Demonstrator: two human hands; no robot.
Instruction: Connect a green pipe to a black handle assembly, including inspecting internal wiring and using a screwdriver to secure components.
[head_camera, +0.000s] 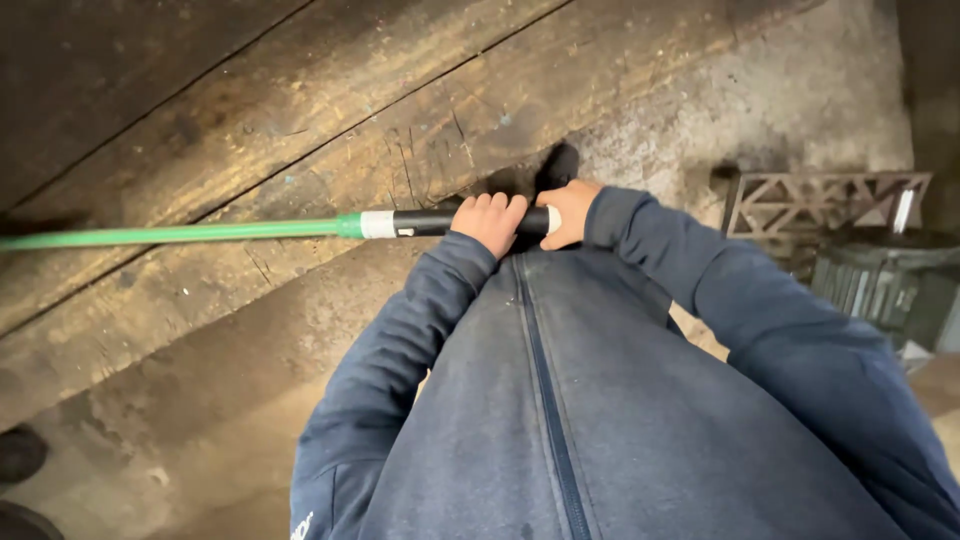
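A long, smooth green pole (180, 234) with a white band and black rubbery grip crosses worn, scratched wooden planks (300, 130); its far end is cut off at left. The left hand (490, 221) and right hand (568, 212) both clench the grip. A dim lattice metal frame (820, 203) sits right.

No packages, labels, signs or screens can be seen here.
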